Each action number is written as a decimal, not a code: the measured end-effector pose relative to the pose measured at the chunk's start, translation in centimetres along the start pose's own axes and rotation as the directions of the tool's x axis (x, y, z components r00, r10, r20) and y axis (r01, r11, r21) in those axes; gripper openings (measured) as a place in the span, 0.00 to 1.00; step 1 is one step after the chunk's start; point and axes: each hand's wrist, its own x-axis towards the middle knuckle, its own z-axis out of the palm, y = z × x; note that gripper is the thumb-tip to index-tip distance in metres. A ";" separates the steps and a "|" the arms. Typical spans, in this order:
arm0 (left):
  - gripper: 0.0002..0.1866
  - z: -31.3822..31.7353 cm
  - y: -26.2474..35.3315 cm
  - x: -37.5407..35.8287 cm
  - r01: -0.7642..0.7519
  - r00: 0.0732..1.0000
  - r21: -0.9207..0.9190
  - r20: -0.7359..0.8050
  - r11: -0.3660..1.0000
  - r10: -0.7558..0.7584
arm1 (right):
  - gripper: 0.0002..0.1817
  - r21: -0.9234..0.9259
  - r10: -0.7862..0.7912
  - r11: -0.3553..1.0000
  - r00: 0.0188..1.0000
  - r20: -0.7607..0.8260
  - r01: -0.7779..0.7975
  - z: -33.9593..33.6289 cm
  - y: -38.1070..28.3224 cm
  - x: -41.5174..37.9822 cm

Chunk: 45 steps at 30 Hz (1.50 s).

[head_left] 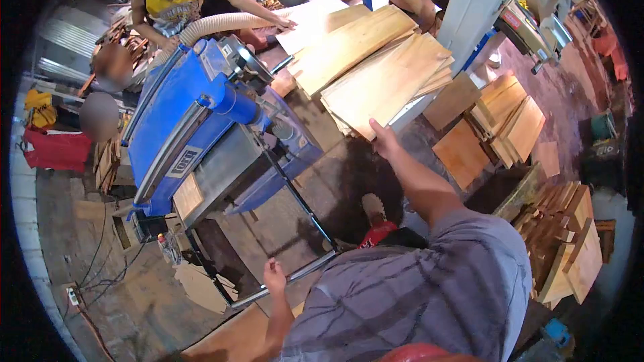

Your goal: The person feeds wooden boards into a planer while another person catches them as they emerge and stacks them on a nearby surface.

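Observation:
My right hand (pixel 384 139) grips the near corner of a thin wooden board (pixel 386 90), thumb on top and fingers underneath. That board lies on a stack of similar pale boards beside another pile of boards (pixel 352 43). My left hand (pixel 274 275) is low, with its fingers curled, close to the metal rail frame (pixel 292 275). Whether anything small is in it is too hard to see. In front of me stands a large blue woodworking machine (pixel 168 121) with a grey metal table (pixel 231 164). A small wooden piece (pixel 188 196) rests at the table's near end.
Across the machine, a person in a yellow top (pixel 171 0) reaches one hand onto a pale board. A ribbed hose (pixel 231 21) runs behind the machine. More boards (pixel 506 117) and a wood stack (pixel 570 241) stand at right. Cables (pixel 107 281) lie on the floor at left.

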 end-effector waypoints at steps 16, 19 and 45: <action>0.24 -5.3 19.5 5.2 -0.342 0.673 -0.874 0.028 0.345 0.739 | 0.20 -0.665 0.123 0.684 0.851 0.510 0.299 6.3 2.4 -28.9; 0.19 -8.0 17.0 4.6 -0.290 0.814 -0.922 -0.097 0.256 0.573 | 0.20 -0.709 0.212 0.596 0.778 0.591 0.377 11.4 4.3 -32.9; 0.29 -11.1 -8.5 5.0 0.792 0.175 -0.596 0.014 -0.133 0.984 | 0.18 -0.448 0.425 0.882 0.663 0.616 -0.149 35.8 26.7 -34.5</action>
